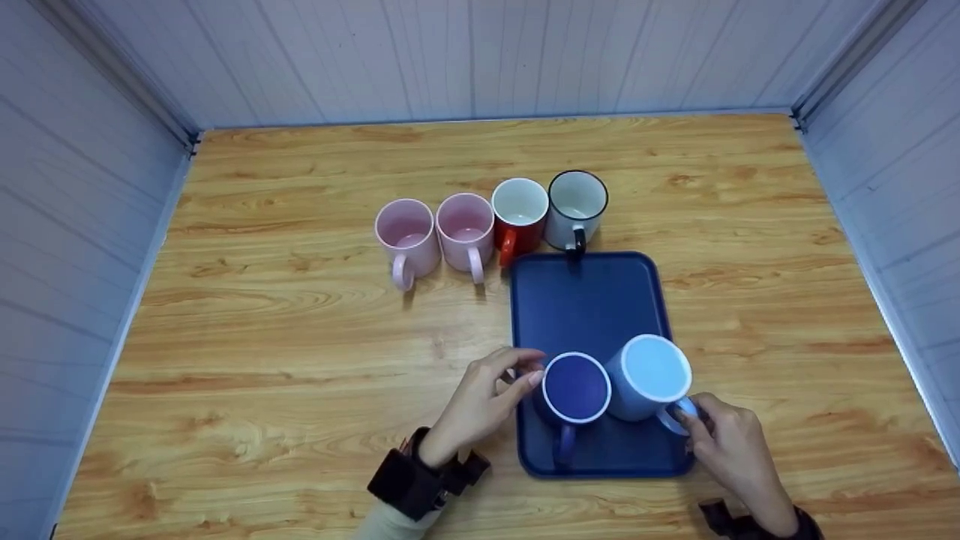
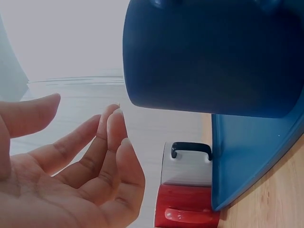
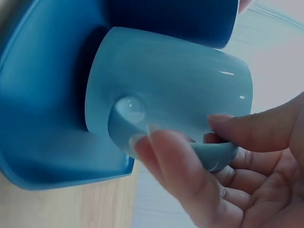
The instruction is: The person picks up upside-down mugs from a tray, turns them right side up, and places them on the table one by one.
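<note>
Navy tray; 2 pink mugs; red mug; light-blue mug.

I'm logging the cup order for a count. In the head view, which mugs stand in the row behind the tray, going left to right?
Pale pink ceramic mug → second pale pink ceramic mug → red ceramic mug with white inside → white ceramic mug with black rim and handle.

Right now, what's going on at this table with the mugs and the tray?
A person works with both hands at a wooden table. The right hand pinches the handle of a light blue mug standing on a dark blue tray. The left hand, fingers relaxed, is at the side of the dark blue mug next to it on the tray. Behind the tray, on the table, stand two pink mugs, a red mug and a white mug with a black rim.
</note>
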Demonstrator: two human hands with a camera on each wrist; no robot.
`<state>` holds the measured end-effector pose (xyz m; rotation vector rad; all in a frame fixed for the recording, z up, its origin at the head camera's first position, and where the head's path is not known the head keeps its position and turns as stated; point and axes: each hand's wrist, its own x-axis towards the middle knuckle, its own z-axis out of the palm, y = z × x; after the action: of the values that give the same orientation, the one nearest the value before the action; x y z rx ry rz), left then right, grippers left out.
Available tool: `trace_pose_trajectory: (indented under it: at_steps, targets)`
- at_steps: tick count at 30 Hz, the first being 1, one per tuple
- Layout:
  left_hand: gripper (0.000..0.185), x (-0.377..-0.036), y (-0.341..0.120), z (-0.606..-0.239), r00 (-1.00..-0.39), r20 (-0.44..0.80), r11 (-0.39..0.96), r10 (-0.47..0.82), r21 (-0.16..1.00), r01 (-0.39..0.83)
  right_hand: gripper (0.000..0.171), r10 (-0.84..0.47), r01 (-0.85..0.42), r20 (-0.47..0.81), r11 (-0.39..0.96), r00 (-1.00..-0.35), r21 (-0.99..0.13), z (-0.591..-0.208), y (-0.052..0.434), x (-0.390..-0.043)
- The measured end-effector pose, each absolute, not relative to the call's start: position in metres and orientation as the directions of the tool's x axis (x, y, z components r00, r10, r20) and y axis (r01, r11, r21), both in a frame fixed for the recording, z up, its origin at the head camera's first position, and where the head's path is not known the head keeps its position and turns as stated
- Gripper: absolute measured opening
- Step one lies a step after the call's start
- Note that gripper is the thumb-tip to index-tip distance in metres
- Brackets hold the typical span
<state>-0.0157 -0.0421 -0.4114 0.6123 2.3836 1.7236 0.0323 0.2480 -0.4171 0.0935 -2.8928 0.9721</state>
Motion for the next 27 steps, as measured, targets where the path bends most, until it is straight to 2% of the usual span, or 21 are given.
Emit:
trace_pose_trajectory:
  at_steps: [12,20,27]
  targets:
    - [0.026,-0.015,-0.042,-0.411,-0.911,0.126,0.249,0.392,0.939,0.237,0.008,0.083,-0.015,0.085,0.626,-0.993,-0.78,-0.394,0.254,0.028]
    - [0.026,-0.015,-0.041,-0.407,-0.914,0.121,0.239,0.388,0.944,0.226,0.008,0.155,-0.032,0.125,0.494,-0.98,-0.869,-0.378,0.249,0.023]
    - [0.028,-0.015,-0.039,-0.405,-0.912,0.105,0.22,0.397,0.954,0.205,0.007,0.177,-0.005,0.066,0.325,-0.982,-0.946,-0.369,0.238,0.021]
